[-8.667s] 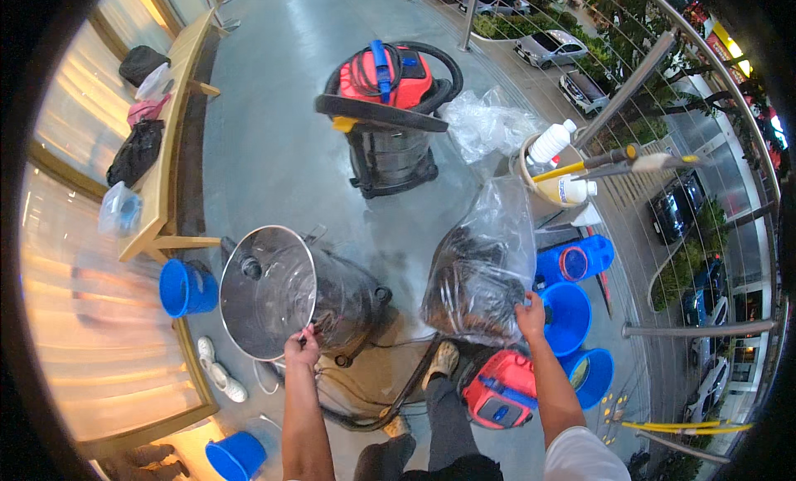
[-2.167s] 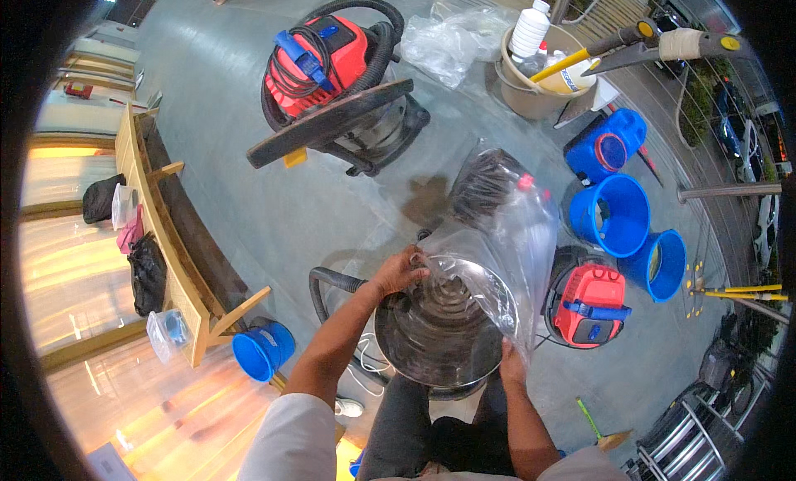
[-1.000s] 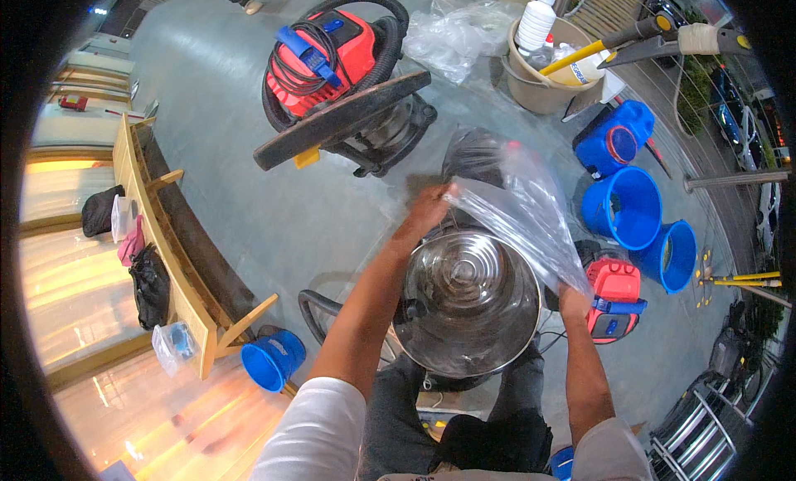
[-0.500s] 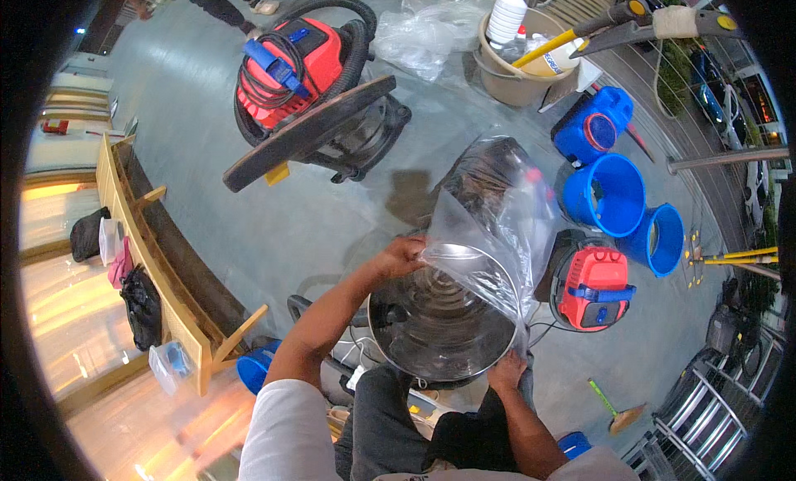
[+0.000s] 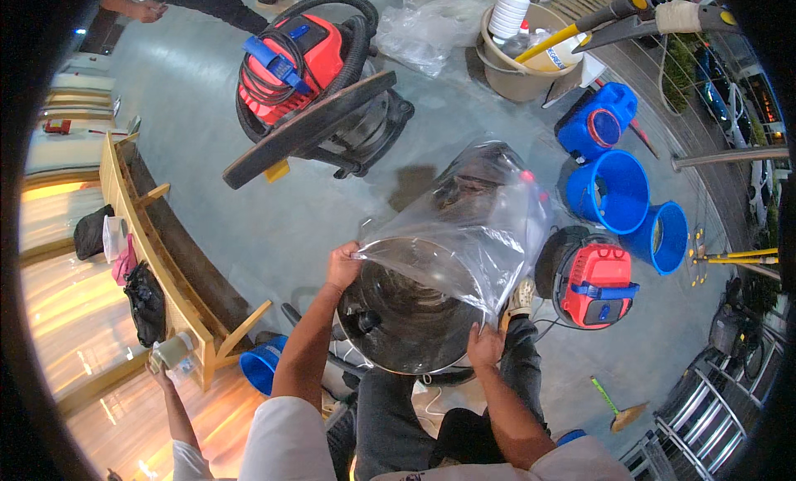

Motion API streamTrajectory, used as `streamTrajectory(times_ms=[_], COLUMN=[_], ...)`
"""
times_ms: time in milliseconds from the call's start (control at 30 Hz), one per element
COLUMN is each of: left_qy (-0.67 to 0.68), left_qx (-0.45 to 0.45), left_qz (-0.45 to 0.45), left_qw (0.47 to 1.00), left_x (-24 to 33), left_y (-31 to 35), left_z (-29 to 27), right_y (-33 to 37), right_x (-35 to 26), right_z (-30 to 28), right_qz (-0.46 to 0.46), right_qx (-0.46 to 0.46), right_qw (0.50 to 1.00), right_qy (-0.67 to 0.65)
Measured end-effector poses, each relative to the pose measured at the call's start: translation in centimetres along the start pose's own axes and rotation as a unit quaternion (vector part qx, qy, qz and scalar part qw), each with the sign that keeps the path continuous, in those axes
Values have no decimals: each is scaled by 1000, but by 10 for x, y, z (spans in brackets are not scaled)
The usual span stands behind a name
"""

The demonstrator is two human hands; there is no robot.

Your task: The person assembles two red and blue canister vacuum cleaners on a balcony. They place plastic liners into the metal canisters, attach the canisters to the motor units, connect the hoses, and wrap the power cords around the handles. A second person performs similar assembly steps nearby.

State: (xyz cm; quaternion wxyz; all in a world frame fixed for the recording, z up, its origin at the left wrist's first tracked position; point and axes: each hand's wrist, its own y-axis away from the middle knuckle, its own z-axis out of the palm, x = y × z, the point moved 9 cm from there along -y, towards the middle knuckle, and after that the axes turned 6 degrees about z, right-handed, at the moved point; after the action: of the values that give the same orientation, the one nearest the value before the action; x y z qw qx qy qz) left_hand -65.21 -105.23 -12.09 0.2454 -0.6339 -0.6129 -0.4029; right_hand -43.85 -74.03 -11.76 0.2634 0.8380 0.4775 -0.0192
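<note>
A round metal drum (image 5: 398, 332) with a dark, wet-looking inside stands before my legs. A clear plastic bag (image 5: 464, 269) is drawn over its far part, and the rest of the bag stretches away across the floor with something dark showing through. My left hand (image 5: 343, 265) pinches the bag's edge at the drum's left rim. On the near right side, my right hand (image 5: 485, 346) is closed on the bag's gathered edge beside the rim. Whether the bag goes inside the drum or only over it, I cannot tell.
A red-and-black vacuum (image 5: 298, 75) stands far left; a red vacuum head (image 5: 597, 286) sits right. Blue buckets (image 5: 609, 191), a blue jerrycan (image 5: 599, 120) and a beige bucket (image 5: 518, 75) line the right side. At the left, another person's hand (image 5: 156, 363) holds a container near a wooden bench (image 5: 186, 348).
My left hand has moved left, stretching the bag's edge. My right hand has come up a little. My right leg has shifted outward. Another person's arm has entered at the lower left.
</note>
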Motion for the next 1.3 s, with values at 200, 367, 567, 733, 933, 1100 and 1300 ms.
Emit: streamTrajectory(times_ms=[200,367,567,733,933,1100,1300], left_qy=[15,32,21,18,35,-90,-156], left_qx=[57,71,56,14,-69,-146,263], left_qz=[-54,-91,-82,-107,-125,-48,24], left_qw=[997,993,995,994,989,984,952], left_x=[-1,-5,9,24,43,63,125], left_y=[30,39,28,7,-11,-18,24], left_z=[-11,1,1,-1,5,16,-22], right_y=[-22,-46,-100,-117,-66,-85,-90], right_x=[17,41,62,-9,-70,-19,4], right_z=[-44,-49,-88,-126,-86,-140,-144], right_qz=[44,31,43,-154,-308,-138,-59], right_qx=[26,-52,-7,-39,-58,160,140], right_qw=[960,968,999,956,949,958,940], right_qy=[-275,-242,28,-247,31,-195,-305])
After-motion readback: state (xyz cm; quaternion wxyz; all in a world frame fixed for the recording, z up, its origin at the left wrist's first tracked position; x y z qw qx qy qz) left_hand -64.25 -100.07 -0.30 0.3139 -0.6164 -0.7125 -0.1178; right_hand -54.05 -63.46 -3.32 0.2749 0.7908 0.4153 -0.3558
